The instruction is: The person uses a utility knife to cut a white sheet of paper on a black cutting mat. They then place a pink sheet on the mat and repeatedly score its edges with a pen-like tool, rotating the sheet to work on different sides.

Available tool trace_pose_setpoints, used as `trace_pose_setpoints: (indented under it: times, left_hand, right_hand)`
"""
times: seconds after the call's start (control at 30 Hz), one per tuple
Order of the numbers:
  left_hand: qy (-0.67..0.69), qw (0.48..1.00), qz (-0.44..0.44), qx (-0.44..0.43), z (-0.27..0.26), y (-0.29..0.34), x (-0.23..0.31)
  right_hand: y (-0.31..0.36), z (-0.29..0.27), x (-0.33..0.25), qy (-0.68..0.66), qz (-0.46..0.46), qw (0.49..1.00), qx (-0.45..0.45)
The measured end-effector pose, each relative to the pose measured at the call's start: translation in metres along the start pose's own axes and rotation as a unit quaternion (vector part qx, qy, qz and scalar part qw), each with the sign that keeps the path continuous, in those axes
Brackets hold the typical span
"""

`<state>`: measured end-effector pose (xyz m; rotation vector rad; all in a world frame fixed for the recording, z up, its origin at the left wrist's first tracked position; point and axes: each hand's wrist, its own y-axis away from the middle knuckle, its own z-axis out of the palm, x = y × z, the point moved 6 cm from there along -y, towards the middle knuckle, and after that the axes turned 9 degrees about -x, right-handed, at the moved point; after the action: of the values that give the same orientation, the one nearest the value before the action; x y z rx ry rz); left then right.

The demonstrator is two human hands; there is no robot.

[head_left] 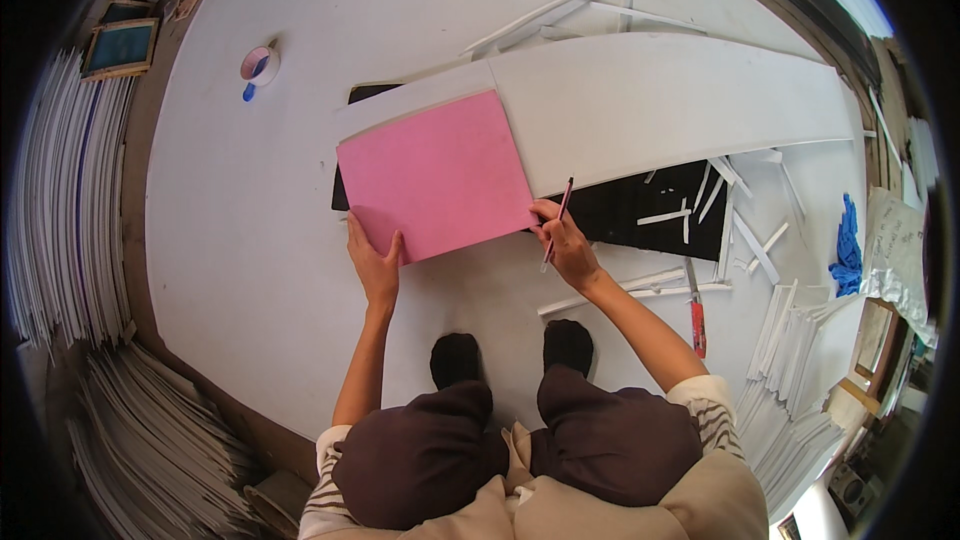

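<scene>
A pink rectangular board [435, 175] lies tilted on top of a long white sheet [660, 100], covering its left end. My left hand [375, 268] holds the board's lower left corner, with fingers along the left edge and the thumb at the near edge. My right hand [570, 250] is closed around a slim dark pen [566, 198], held upright between the fingers. The same hand's fingertips touch the board's lower right corner. A black cutting mat [650, 215] shows from under the white sheet, with thin white offcuts scattered on it.
A red-handled cutter [698, 328] lies right of my knees. White strips [650, 285] lie around the mat. A tape roll [260, 65] sits far left, a blue crumpled glove [847, 250] far right. Stacks of white sheets [70, 190] line the left side. My feet [567, 347] rest on the white surface.
</scene>
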<state>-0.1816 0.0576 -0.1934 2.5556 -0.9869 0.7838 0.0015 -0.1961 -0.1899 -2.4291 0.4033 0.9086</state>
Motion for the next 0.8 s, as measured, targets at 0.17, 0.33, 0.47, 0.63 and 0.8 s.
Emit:
trace_pose_setpoints:
  times: [0.17, 0.33, 0.47, 0.63, 0.8]
  left_hand:
    - [-0.134, 0.990, -0.003, 0.035, -0.007, 0.000, 0.013]
    - [-0.075, 0.979, 0.177, -0.072, 0.011, -0.018, 0.092]
    - [-0.106, 0.935, 0.285, -0.184, 0.058, -0.024, 0.147]
    - [-0.152, 0.913, 0.260, -0.275, 0.081, -0.022, 0.167]
    - [-0.182, 0.914, 0.279, -0.229, 0.091, -0.017, 0.163]
  right_hand:
    - [-0.007, -0.010, -0.006, -0.016, -0.019, 1.000, 0.005]
    - [-0.025, -0.068, 0.026, -0.120, 0.104, 0.980, 0.119]
    - [-0.070, -0.078, 0.045, -0.257, 0.281, 0.924, 0.041]
    - [-0.084, -0.080, 0.057, -0.192, 0.323, 0.926, -0.030]
    - [-0.086, -0.065, 0.050, -0.204, 0.218, 0.954, 0.013]
